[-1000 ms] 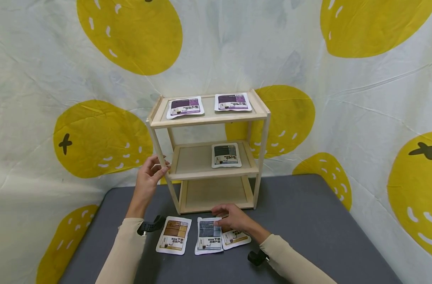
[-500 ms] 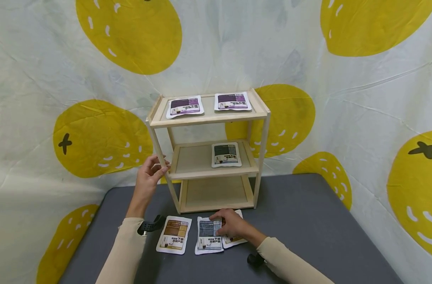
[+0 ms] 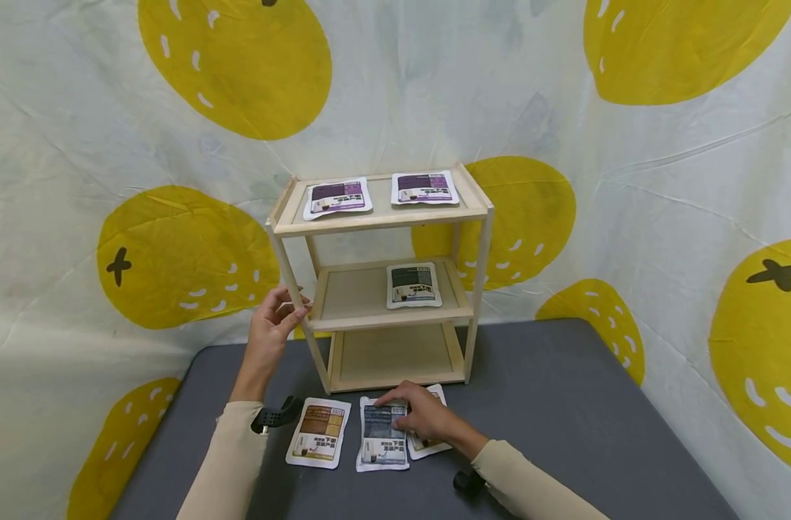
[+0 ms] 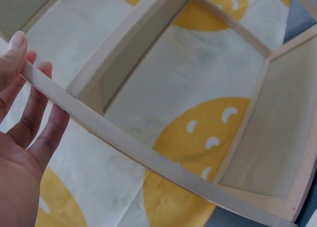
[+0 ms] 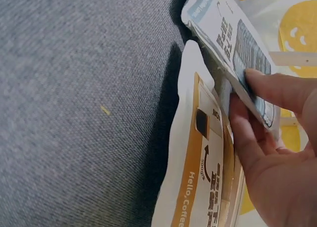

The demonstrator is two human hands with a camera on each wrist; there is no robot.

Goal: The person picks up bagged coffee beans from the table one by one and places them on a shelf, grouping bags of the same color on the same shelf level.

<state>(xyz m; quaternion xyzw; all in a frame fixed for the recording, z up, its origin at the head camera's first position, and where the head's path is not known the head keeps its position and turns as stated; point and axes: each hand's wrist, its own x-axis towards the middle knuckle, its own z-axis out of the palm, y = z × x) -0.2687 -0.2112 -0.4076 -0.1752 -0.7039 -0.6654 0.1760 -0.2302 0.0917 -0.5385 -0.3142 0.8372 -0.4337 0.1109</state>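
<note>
My left hand (image 3: 274, 321) grips the front left post (image 4: 129, 142) of a small wooden three-tier shelf (image 3: 382, 217); its fingers (image 4: 29, 108) lie behind the post. My right hand (image 3: 413, 413) pinches the right edge of a blue-grey pouch (image 3: 378, 440) on the grey table, thumb on top and fingers beneath, as the right wrist view of the blue-grey pouch (image 5: 223, 33) shows. An orange pouch (image 3: 428, 444) lies partly under that hand, and in the wrist view the orange pouch (image 5: 198, 177) sits below the lifted edge. A brown pouch (image 3: 318, 432) lies to the left.
Two purple pouches (image 3: 338, 196) (image 3: 425, 188) lie on the top tier and a dark grey pouch (image 3: 413, 284) on the middle tier. The bottom tier (image 3: 395, 354) is bare. The grey table (image 3: 564, 404) stands against a cloth backdrop with yellow circles.
My right hand has slid left off the orange pouch onto the blue-grey pouch and taken hold of its edge. My left hand has stayed on the post.
</note>
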